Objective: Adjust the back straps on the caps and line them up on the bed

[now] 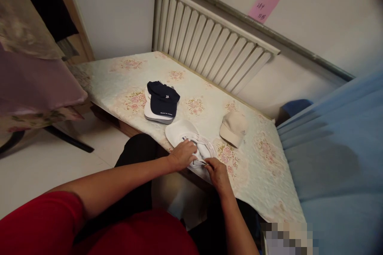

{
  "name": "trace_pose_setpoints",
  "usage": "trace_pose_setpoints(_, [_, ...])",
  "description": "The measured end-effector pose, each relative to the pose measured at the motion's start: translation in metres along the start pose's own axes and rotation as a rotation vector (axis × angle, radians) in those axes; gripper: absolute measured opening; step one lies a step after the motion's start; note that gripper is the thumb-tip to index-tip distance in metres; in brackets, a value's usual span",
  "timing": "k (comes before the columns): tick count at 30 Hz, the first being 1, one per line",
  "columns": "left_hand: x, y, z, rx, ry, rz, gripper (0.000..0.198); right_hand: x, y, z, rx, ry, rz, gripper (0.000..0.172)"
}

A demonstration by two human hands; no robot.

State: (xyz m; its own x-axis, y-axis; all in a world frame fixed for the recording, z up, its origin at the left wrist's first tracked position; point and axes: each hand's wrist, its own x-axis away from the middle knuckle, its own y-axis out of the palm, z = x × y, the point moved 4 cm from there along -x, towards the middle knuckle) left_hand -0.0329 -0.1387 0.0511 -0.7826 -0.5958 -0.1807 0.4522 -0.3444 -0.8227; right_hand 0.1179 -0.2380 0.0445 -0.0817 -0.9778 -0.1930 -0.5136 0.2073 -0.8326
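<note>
A white baseball cap lies at the near edge of the bed-like surface, its brim pointing away to the left and part of its inner band showing. My left hand is closed on the cap's near side, fingers bent over the fabric. At the cap's right rear edge, my right hand pinches what looks like the back strap; a small dark bit shows by the fingertips. Left of it sits a stack of caps, with a navy cap on top and white and grey brims below. A beige cap rests to the right.
The surface has a pale floral cover. Behind it a white radiator runs along the wall, below a pink note. A blue curtain hangs at right. Cloth-covered furniture stands at left.
</note>
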Motion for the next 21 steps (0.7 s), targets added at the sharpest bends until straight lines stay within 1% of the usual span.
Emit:
trace_pose_setpoints(1, [0.004, 0.002, 0.003, -0.046, 0.038, -0.002, 0.015, 0.000, 0.000, 0.000, -0.001, 0.002, 0.001, 0.020])
trace_pose_setpoints(3, [0.010, 0.010, 0.007, -0.105, 0.078, -0.055, 0.017, 0.000, -0.001, -0.001, -0.003, 0.004, -0.004, 0.020])
trace_pose_setpoints(6, [0.014, 0.022, 0.005, -0.159, 0.053, -0.116, 0.015, 0.000, -0.002, -0.003, -0.004, 0.002, -0.018, 0.019])
trace_pose_setpoints(9, [0.013, 0.030, 0.002, -0.152, 0.038, -0.179, 0.013, 0.000, -0.002, -0.004, -0.002, 0.002, -0.036, 0.019])
trace_pose_setpoints(11, [0.013, 0.032, 0.001, -0.132, 0.043, -0.195, 0.012, 0.000, -0.002, -0.006, -0.002, 0.002, -0.052, 0.021])
trace_pose_setpoints(14, [0.014, 0.031, 0.000, -0.106, 0.056, -0.173, 0.011, -0.001, 0.000, -0.009, 0.015, -0.004, -0.095, 0.024])
trace_pose_setpoints(17, [0.016, 0.031, -0.001, -0.084, 0.093, -0.178, 0.011, -0.002, 0.000, -0.013, 0.035, -0.017, -0.124, 0.023])
trace_pose_setpoints(19, [0.018, 0.031, -0.002, -0.076, 0.123, -0.202, 0.011, -0.003, -0.001, -0.015, 0.041, -0.023, -0.126, 0.021])
trace_pose_setpoints(21, [0.020, 0.032, -0.002, -0.069, 0.133, -0.202, 0.009, -0.003, -0.002, -0.016, 0.048, -0.018, -0.124, 0.020])
